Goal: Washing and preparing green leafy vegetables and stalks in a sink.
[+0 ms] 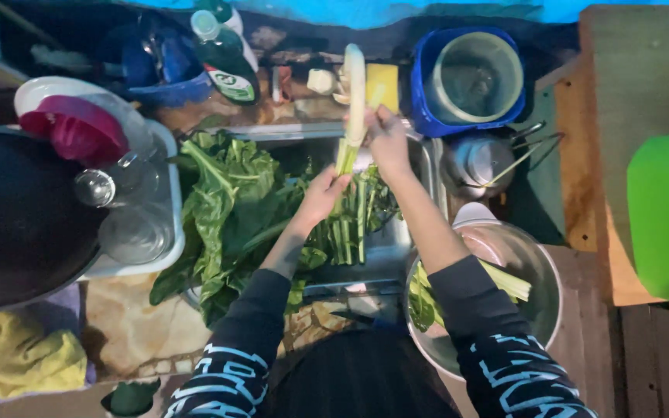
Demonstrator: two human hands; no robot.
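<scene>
My left hand (320, 197) grips the lower green end of a long pale vegetable stalk (354, 97) held up over the metal sink (420, 155). My right hand (385, 139) holds the same stalk higher up, at its pale middle. Below the hands, a big pile of dark leafy greens (230, 205) fills the left of the sink, with several cut green stems (354, 220) lying beside it. A round metal bowl (540, 271) at my right elbow holds more stalks and leaves.
A dark wok (17, 217) and a white tub of glasses and a pink lid (79, 131) sit left. Green dish-soap bottle (222, 54), blue bucket with a pot (470, 77), a kettle (478, 162), a green board (667, 217) and a yellow cloth (17, 356) surround the sink.
</scene>
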